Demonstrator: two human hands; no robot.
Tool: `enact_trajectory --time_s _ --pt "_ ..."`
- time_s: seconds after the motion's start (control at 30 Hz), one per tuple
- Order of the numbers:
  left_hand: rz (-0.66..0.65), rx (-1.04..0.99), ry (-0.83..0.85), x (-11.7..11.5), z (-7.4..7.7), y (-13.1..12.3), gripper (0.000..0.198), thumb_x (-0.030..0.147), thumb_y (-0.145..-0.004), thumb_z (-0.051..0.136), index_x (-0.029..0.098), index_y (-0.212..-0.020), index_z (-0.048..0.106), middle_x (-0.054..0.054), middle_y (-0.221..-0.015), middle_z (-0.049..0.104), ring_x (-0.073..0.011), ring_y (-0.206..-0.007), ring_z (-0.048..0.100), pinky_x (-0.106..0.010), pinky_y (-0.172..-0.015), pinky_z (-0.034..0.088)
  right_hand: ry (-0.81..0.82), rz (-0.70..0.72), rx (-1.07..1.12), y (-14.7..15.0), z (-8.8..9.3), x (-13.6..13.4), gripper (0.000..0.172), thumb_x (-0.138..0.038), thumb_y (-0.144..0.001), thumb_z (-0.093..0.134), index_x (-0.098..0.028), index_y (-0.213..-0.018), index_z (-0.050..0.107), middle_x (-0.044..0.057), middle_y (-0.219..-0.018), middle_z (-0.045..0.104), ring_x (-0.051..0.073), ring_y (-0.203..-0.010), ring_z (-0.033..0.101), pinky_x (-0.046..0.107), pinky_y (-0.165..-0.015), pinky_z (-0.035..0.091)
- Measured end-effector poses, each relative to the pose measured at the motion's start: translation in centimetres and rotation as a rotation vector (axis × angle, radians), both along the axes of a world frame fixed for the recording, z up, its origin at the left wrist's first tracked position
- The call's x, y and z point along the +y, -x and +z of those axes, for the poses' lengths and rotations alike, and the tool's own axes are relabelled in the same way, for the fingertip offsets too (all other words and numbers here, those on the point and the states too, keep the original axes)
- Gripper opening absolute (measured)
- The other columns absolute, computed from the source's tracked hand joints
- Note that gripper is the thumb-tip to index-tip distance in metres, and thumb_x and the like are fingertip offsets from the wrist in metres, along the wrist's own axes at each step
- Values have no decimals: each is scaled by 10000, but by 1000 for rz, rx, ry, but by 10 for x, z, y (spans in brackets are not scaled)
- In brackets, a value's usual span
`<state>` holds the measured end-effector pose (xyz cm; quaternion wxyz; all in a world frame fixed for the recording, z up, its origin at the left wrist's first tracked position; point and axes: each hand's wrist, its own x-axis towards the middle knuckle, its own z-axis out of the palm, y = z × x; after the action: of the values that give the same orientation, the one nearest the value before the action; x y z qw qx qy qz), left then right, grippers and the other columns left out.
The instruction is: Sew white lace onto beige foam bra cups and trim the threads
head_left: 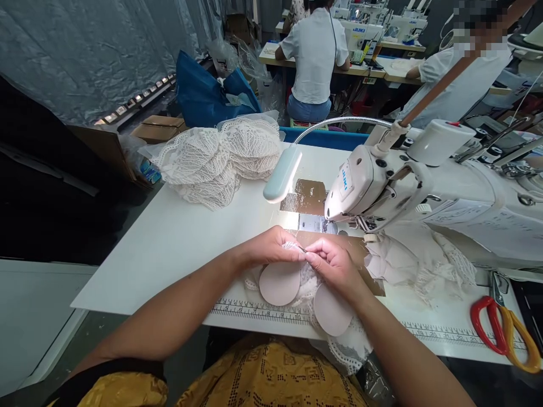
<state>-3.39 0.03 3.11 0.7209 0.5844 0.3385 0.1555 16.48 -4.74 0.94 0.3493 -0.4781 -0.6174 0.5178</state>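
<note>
1. Left hand (271, 246): fingers closed in a pinch on the upper edge of the lace bra piece (305, 294), thumb and fingertips pressed to the lace at the centre of the white table (178, 237).
2. Right hand (335, 263): also pinched on the lace bra piece, fingertips meeting those of the left hand; a thin dark tool (301, 249), too small to identify, shows between the two hands.
3. Lace bra piece: lies at the table's near edge, at 6 o'clock from the sewing machine head (360, 186); two smooth round cups face up, one below each hand, and its lace trim hangs over the edge onto a printed ruler strip (254, 311).
4. Gooseneck lamp (282, 175): lit, at 12 o'clock from the hands.
5. Stack of lace cups (220, 161): at 11 o'clock, well apart from the hands.
6. Heap of pale pieces (416, 263): at 3 o'clock, under the machine arm.
7. Red-and-yellow scissors (503, 330): at 4 o'clock, near the right table edge.
8. Seated person in white (316, 53): at 12 o'clock, at a far bench.
</note>
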Motion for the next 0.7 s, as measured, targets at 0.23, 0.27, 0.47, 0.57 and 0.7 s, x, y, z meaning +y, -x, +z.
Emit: enact_trajectory --time_s 0.23,0.27,0.47,0.57,0.7 --pt "-32 13 -11 2 0 6 268 374 -783 694 123 -875 713 -20 -751 600 -127 -704 503 -225 -636 379 100 38 57 -10 3 5 208 -395 -835 624 -198 -903 616 23 -822 654 150 -722 607 276 -632 473" --pt "-38 11 -7 2 0 7 269 366 -783 692 131 -912 714 -29 -794 620 -138 -740 523 -234 -667 396 107 61 62 -11 3 5 218 -400 -828 631 -196 -906 614 25 -828 653 148 -721 604 276 -630 471" --pt "-65 66 -77 1 0 3 406 402 -758 699 128 -557 475 50 -565 318 -65 -541 283 -211 -487 193 56 142 9 -10 1 6 230 -397 -824 636 -193 -929 622 35 -850 648 156 -754 600 276 -630 464" --pt "-75 87 -100 0 0 0 495 401 -742 699 158 -520 328 59 -563 218 -61 -531 194 -228 -474 118 35 144 -12 -7 4 5 209 -381 -831 624 -194 -923 620 35 -855 651 159 -762 597 283 -642 468" --pt "-91 103 -136 -1 -1 -1 529 419 -741 684 171 -513 277 57 -555 189 -62 -519 167 -243 -471 92 9 117 -84 -4 7 4 159 -354 -844 596 -200 -867 627 20 -798 645 148 -704 572 275 -603 448"
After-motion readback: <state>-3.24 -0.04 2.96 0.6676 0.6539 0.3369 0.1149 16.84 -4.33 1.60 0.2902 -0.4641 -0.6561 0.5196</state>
